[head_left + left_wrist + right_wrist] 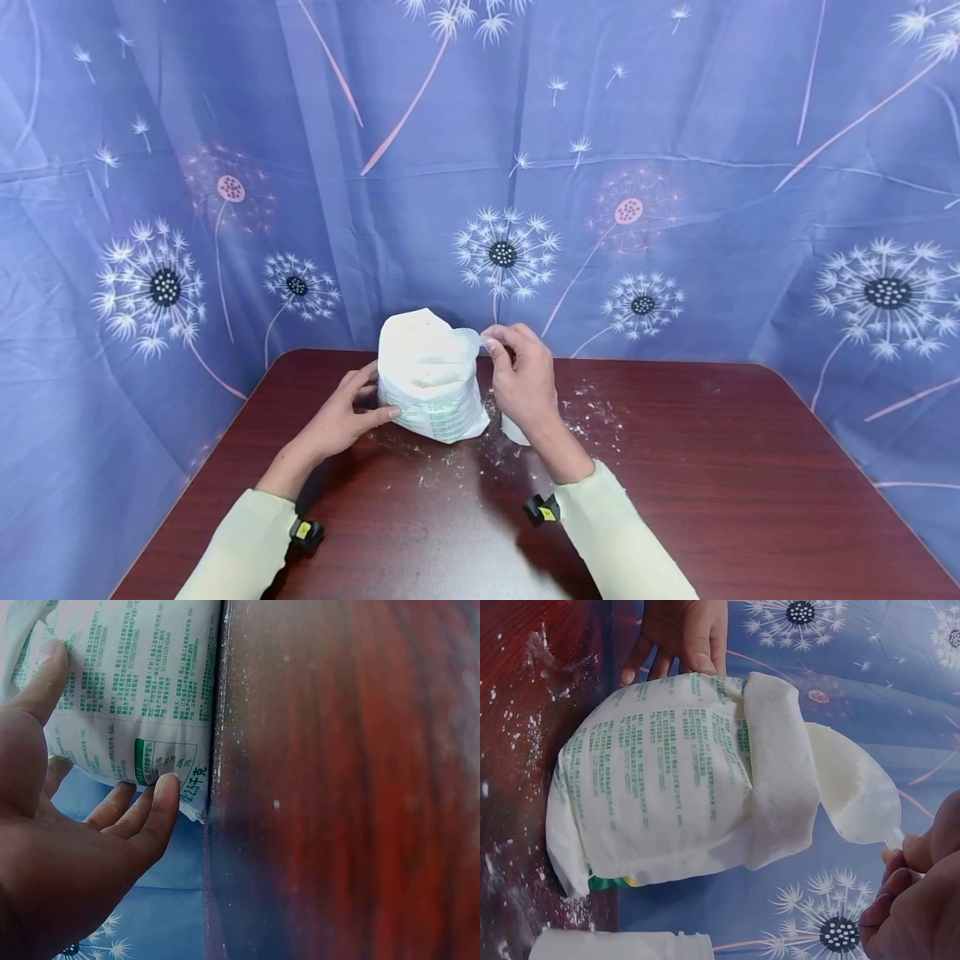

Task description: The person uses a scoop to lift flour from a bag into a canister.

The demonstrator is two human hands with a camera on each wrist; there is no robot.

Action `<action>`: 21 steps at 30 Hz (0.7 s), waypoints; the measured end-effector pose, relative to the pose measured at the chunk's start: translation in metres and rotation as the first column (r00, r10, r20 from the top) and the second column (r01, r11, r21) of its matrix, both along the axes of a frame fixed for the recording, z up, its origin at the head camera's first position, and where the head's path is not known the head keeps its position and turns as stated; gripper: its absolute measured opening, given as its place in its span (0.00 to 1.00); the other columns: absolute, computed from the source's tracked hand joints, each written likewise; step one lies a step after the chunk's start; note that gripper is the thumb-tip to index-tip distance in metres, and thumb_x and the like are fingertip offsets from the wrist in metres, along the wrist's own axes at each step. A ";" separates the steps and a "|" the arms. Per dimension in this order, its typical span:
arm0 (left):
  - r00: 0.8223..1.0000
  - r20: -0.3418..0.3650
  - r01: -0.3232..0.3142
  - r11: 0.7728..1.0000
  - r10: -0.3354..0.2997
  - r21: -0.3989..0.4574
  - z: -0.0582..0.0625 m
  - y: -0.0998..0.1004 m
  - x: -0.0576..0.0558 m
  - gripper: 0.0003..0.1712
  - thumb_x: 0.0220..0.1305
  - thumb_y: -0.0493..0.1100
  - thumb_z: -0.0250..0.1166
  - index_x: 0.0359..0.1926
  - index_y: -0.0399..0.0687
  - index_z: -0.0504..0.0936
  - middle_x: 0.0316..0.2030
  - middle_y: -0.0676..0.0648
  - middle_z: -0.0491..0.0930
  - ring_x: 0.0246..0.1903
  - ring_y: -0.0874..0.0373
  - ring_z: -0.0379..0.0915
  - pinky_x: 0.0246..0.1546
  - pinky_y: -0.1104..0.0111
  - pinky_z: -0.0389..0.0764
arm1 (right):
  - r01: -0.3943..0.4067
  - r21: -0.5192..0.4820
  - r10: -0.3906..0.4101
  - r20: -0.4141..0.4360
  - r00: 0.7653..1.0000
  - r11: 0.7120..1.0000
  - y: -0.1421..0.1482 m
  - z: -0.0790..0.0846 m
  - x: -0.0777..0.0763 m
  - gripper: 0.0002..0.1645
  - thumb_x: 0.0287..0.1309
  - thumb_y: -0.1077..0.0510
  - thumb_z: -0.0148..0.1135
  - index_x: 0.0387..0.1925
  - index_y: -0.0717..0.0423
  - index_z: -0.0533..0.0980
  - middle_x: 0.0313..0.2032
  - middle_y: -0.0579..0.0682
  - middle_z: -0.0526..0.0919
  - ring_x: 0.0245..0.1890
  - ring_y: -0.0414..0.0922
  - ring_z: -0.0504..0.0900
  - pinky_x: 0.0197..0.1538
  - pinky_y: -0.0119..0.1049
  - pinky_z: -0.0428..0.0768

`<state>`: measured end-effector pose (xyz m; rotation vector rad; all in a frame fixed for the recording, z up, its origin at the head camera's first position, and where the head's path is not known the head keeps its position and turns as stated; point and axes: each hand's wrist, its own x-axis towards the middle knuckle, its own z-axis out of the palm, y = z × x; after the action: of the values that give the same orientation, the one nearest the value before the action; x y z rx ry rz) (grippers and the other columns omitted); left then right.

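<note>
A white woven bag [442, 408] with green print stands on the table, its mouth folded outward and white powder inside. My left hand [341, 418] steadies the bag's left side, fingers spread and thumb on the front. In the left wrist view, that hand's [82, 825] fingertips touch the printed side. My right hand [523, 375] pinches the handle of a pale plastic scoop [856, 787] between thumb and fingers. The scoop's bowl is over the bag's rim, with white powder in it. Below the right hand is a white plastic bottle [514, 431] with an open neck, mostly hidden by the hand.
White powder [596, 414] is scattered over the dark red table [712, 483] around the bag and bottle. A blue curtain [420, 208] with dandelion print hangs just behind the table. A small black device [542, 509] sits at each wrist.
</note>
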<state>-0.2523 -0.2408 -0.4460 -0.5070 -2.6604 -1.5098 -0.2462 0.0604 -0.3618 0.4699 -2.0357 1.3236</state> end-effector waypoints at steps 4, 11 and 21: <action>1.000 0.001 0.003 1.000 -0.003 0.002 0.001 0.000 0.000 0.52 0.67 0.46 0.76 0.84 0.48 0.57 0.70 0.32 0.62 0.72 0.29 0.65 0.61 0.44 0.80 | -0.006 -0.013 0.006 -0.015 1.000 1.000 0.006 0.001 0.002 0.07 0.67 0.70 0.67 0.41 0.63 0.88 0.29 0.51 0.81 0.27 0.43 0.73 0.31 0.30 0.70; 1.000 0.004 -0.006 1.000 0.006 -0.020 0.002 -0.001 0.003 0.52 0.68 0.48 0.76 0.84 0.48 0.57 0.70 0.32 0.61 0.72 0.29 0.64 0.61 0.43 0.80 | -0.013 -0.029 0.013 -0.019 1.000 1.000 0.019 0.003 0.005 0.08 0.67 0.71 0.66 0.41 0.64 0.88 0.29 0.52 0.80 0.27 0.43 0.72 0.30 0.28 0.69; 1.000 0.005 0.002 1.000 -0.002 -0.010 0.002 0.000 0.001 0.52 0.68 0.47 0.76 0.84 0.49 0.57 0.69 0.33 0.61 0.72 0.29 0.65 0.61 0.45 0.81 | 0.056 0.005 -0.056 0.021 0.998 0.998 0.046 0.007 0.008 0.08 0.69 0.69 0.65 0.43 0.61 0.88 0.29 0.51 0.78 0.26 0.43 0.70 0.29 0.30 0.67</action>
<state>-0.2509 -0.2409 -0.4442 -0.5070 -2.6733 -1.5013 -0.2382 0.1066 -0.3547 0.3992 -2.0548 1.2964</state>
